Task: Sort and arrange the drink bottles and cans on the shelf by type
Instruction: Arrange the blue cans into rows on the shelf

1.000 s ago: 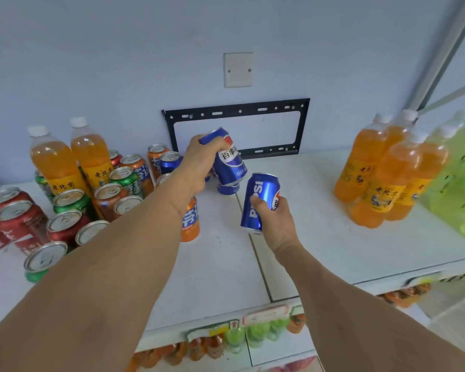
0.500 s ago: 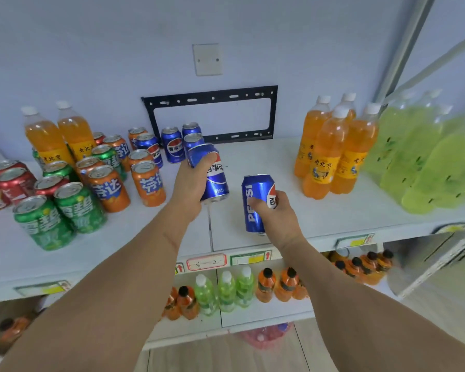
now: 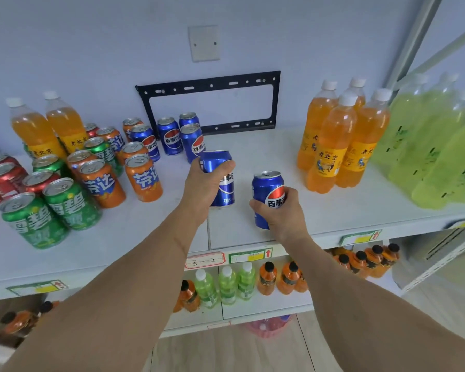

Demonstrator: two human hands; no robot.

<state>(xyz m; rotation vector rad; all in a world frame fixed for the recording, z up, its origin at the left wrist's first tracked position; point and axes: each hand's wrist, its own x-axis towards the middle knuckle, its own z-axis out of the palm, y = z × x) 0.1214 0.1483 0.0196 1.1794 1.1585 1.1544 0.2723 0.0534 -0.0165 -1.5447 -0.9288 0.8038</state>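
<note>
two blue cans are being held over the shelf middle: left hand is wrapping one can, right hand the other at 3 o'clock. likely full, rigid, smooth; mid-body grip is being judged safest.

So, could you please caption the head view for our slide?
Both hands, left and right, grip blue Pepsi cans above the shelf.
</note>
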